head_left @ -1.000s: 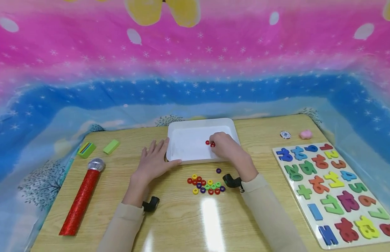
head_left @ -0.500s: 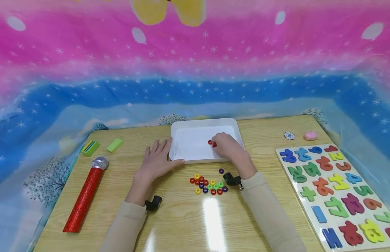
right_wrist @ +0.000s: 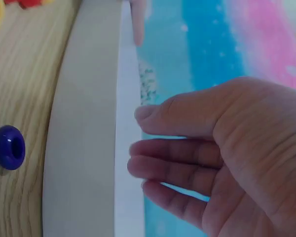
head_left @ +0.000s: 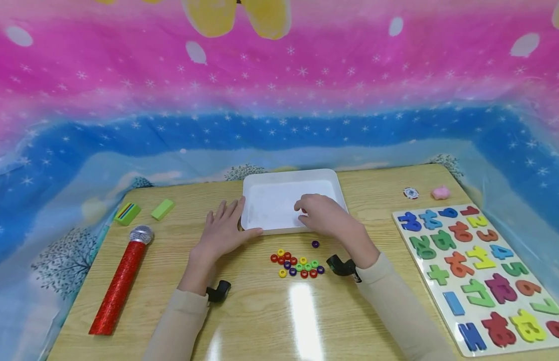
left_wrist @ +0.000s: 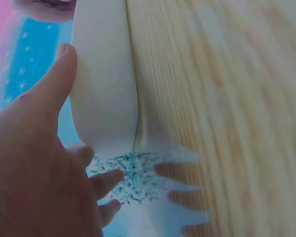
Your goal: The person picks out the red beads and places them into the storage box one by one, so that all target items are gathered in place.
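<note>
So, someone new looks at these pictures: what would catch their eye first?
Most likely the pink and blue backdrop, spread behind and around the table. Next, perhaps, the board of bright numbers at the table's right, and the glittery red microphone at its left. In the middle, colorful beads lie just in front of the white tray.

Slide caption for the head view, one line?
Bare left hand at the edge of a white rectangular tray, right hand above the tray, multicoloured ring-shaped beads on the wood-grain table.
</note>
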The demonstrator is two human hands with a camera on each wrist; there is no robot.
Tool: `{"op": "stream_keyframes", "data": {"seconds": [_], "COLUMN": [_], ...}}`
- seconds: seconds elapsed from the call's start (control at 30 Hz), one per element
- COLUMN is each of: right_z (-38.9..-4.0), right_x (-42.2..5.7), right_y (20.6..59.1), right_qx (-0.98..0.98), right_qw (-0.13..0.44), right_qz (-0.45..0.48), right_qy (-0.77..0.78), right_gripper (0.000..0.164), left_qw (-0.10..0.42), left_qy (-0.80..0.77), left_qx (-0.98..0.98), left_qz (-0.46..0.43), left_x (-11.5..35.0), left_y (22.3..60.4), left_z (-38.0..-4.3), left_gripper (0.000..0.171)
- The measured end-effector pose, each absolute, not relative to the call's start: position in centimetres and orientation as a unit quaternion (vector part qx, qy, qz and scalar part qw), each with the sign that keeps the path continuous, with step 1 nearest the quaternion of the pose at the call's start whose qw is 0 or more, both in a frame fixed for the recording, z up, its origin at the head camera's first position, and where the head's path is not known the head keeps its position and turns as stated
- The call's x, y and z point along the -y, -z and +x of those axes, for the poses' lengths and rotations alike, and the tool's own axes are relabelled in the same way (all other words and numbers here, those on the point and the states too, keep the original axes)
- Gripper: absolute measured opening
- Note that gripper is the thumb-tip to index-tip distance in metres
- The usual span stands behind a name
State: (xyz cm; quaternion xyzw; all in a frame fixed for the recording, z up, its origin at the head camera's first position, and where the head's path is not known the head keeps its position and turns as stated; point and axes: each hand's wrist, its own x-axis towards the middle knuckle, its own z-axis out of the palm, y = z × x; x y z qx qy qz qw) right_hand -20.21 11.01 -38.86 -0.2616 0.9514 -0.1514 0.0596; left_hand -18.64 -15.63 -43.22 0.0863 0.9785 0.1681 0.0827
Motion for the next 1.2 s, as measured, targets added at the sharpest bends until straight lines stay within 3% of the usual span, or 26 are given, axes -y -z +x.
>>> {"op": "stream_keyframes", "data": {"seconds": [0.5,0.9,1.2], "right_z": [-15.3,-15.2,-15.2], "right_x": [-8.1,-6.8,-6.8], "right_y": [39.4,42.5,42.2], "right_qx": [-0.925,-0.936,-0.933], "right_qw": [0.072,0.039,0.064], "right_qz": [-0.354,-0.344,-0.344], "right_qy": [0.122,0.065,0.079], "right_gripper": [0.003,0.010,0.006], "left_qw": [0.075,0.077,0.080], "left_qy": [-0.168,-0.174,-0.166], "left_qx": [-0.979,-0.978,-0.979], "left_qz": [0.092,0.089,0.090], "left_x": [15.8,15.6,15.6], "left_y": [43.1,43.0,43.1], "left_z": [-18.5,-18.4,-18.4], "left_gripper": [0.103,0.102,0.103]}}
